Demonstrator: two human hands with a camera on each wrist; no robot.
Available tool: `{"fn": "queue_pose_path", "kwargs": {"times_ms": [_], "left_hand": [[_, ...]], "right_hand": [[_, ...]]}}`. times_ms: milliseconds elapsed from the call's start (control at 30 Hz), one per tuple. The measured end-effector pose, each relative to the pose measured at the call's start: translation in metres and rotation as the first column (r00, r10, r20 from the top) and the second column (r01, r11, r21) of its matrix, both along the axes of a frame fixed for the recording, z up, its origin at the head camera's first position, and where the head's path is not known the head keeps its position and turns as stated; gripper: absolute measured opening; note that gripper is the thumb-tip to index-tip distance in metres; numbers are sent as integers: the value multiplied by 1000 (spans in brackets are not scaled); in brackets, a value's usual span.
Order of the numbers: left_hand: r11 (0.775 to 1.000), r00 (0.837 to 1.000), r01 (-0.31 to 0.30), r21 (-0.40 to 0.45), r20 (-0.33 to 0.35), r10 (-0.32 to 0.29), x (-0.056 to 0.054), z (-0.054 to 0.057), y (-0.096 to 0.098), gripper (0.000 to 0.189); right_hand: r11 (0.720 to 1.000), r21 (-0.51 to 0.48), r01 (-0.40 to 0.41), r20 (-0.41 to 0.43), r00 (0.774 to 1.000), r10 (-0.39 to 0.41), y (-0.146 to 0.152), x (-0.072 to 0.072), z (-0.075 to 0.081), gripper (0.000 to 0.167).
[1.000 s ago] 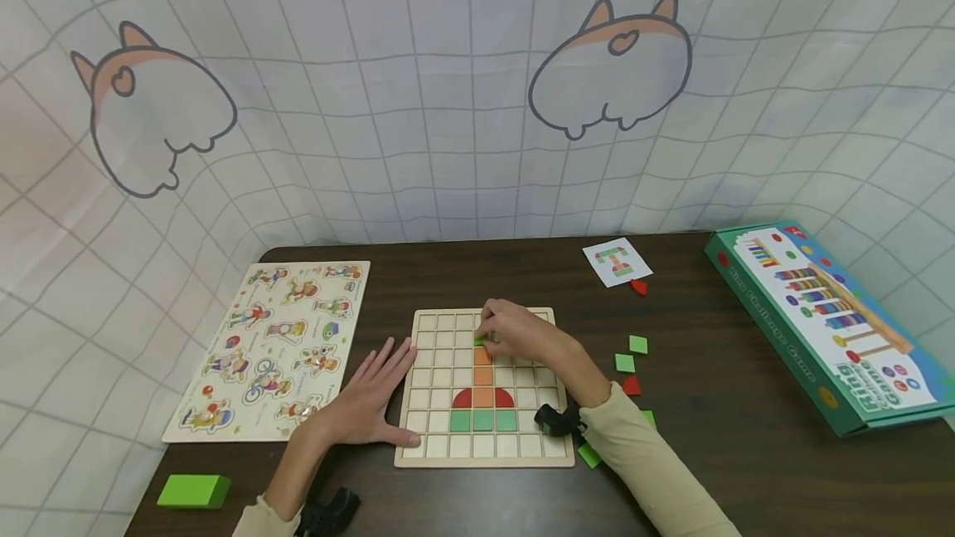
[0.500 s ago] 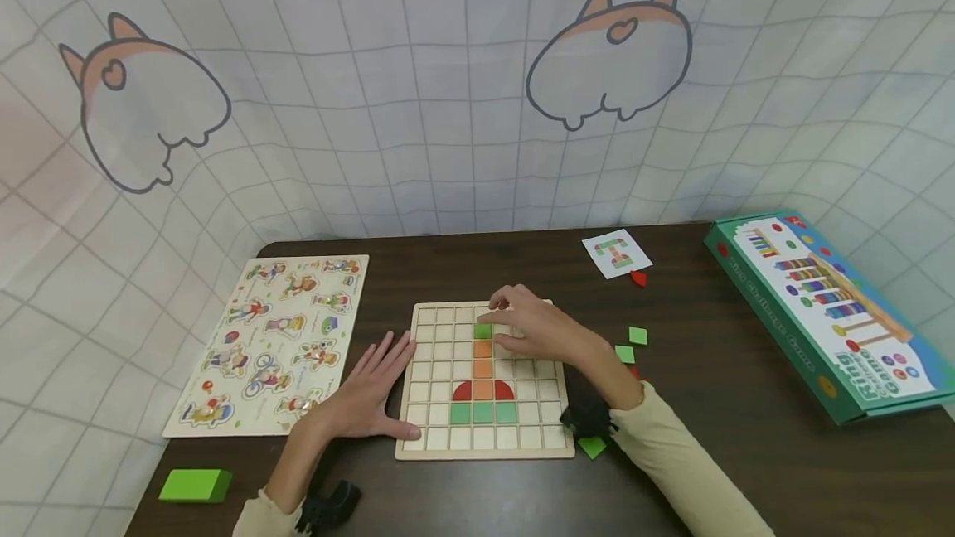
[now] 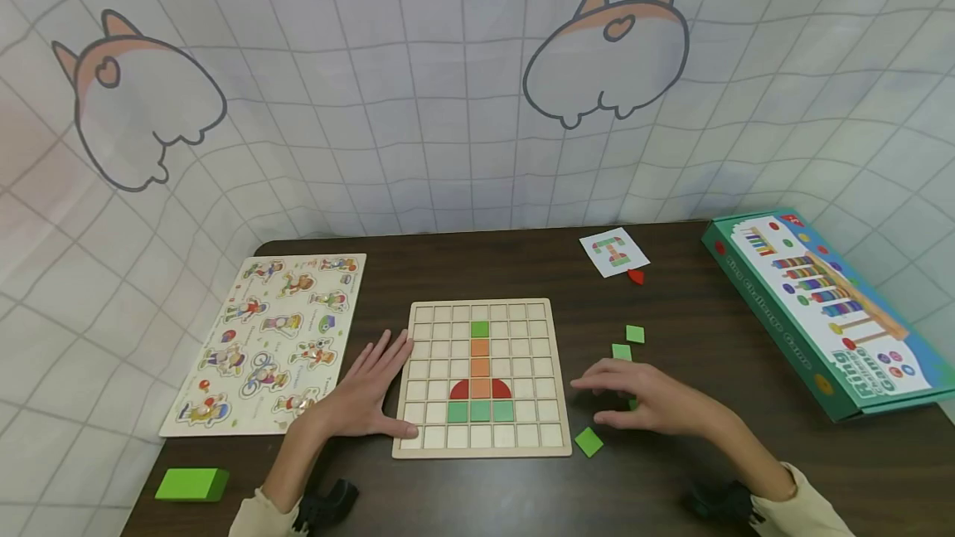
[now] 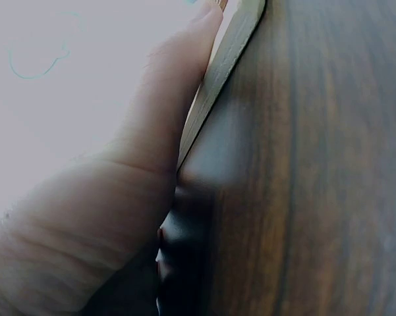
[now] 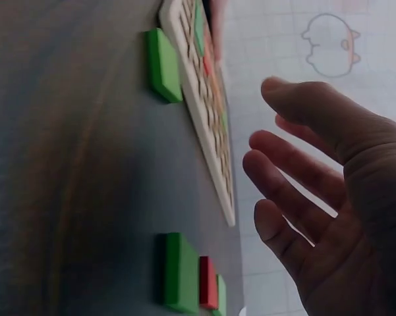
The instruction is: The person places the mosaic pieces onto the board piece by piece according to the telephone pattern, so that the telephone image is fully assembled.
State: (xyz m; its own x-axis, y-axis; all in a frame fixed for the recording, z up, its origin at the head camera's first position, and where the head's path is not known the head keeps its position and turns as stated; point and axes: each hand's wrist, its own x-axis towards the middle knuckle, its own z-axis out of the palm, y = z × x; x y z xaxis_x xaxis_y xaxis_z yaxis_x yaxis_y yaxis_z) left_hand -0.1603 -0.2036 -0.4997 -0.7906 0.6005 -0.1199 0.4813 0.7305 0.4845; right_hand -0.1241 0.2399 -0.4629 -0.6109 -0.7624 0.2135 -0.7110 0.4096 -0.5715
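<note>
A wooden grid board (image 3: 528, 435) lies on the dark table, and my left hand (image 3: 364, 399) rests spread along its left edge with the thumb on the lower left corner. Set in its cells are a green square tile (image 3: 480, 329) near the top, a column of orange tiles (image 3: 480, 367), two red quarter-round tiles (image 3: 501, 389) and a row of green tiles (image 3: 481, 411). To the right of the board my right hand (image 3: 649, 398) hovers over loose tiles, fingers apart and holding nothing. Just below it lies a green square tile (image 3: 588, 442); the right wrist view shows a red tile (image 5: 208, 282) between green ones.
A pattern card (image 3: 614, 252) lies at the back, with a red tile (image 3: 636, 277) by its edge. A teal game box (image 3: 828, 313) stands at the right. At the left are a picture puzzle board (image 3: 269, 342) and a green block (image 3: 191, 485).
My right hand has let go of the green square tile in the upper cell of the board and moved right and toward me, over the loose tiles. The left hand has stayed.
</note>
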Motion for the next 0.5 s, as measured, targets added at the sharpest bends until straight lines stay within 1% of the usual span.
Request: {"fn": "queue_pose_path", "kwargs": {"times_ms": [100,200,367,500], "left_hand": [[1000,1000,1,3,-4,-1,0,1,0,122],[1000,1000,2,3,8,-2,1,2,0,122],[1000,1000,0,12,6,0,1,1,0,121],[1000,1000,1,16,-7,-1,1,0,0,122]], "right_hand": [[1000,24,-14,34,999,13,3,5,-2,41],[998,49,-45,60,997,42,4,6,-3,38],[992,40,-122,64,991,119,3,6,-5,27],[988,35,-150,79,986,147,3,5,-6,22]]}}
